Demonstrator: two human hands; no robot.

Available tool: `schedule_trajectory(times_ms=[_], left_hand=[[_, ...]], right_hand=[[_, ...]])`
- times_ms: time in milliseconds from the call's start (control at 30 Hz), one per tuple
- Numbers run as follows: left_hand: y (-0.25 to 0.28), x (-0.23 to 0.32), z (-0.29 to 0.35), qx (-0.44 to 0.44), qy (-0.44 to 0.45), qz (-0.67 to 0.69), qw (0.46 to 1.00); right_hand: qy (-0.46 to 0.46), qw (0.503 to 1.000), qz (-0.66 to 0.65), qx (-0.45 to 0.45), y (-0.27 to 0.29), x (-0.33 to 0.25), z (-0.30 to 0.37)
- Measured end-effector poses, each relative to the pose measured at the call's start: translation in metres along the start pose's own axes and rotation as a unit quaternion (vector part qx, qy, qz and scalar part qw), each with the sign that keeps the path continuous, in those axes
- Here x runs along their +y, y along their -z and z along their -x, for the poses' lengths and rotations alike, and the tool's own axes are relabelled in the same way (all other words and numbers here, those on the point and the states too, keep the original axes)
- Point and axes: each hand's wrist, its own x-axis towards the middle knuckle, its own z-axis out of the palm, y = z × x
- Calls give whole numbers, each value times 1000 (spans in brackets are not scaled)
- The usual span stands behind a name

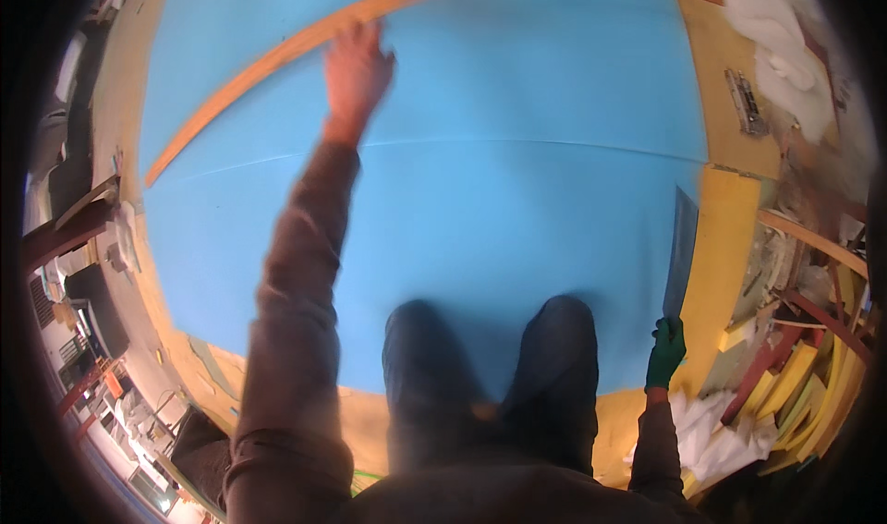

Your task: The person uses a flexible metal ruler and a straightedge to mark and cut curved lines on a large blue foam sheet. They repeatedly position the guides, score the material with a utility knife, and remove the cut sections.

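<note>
Left hand (358, 76): bare, at 11 o'clock, its fingertips overlap the wooden strip (305, 40); they are blurred, so I cannot tell if the grip is closed
Wooden strip: it lies from 10 o'clock through 12 to 1 above the blue sheet (443, 210), smeared at the top
Right hand (666, 350): at 4 o'clock, green-gloved, grip closed around the lower end of a dark flat piece (682, 256), this end being hidden
Knees (559, 358): at 6 o'clock, covering part of the sheet's near edge
Surroundings: white wrapping (785, 62) at 2 o'clock, yellow offcuts (818, 390) at 4, indistinct clutter (92, 311) toward 8
</note>
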Motion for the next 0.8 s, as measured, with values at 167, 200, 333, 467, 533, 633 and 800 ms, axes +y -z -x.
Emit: schedule_trajectory(times_ms=[167, 200, 333, 467, 533, 633, 800], left_hand=[[9, 42, 198, -291, 102, 112, 945], [8, 40, 214, -283, 89, 115, 948], [-3, 36, 216, -224, 101, 84, 966], [14, 23, 191, -298, 114, 82, 944], [24, 13, 175, -319, 65, 97, 940], [53, 4, 163, -356, 67, 125, 924], [139, 22, 188, -352, 45, 105, 929]], right_hand=[[19, 997, 76, 2, -10, 24, 5], [17, 998, 66, -5, -12, 30, 6], [-19, 994, 99, -30, -13, 50, 6], [-10, 989, 141, -37, -15, 61, 10], [-17, 985, 164, -41, -18, 66, 13], [-30, 983, 176, -49, -24, 72, 14], [-3, 979, 191, -67, -32, 80, 12]])
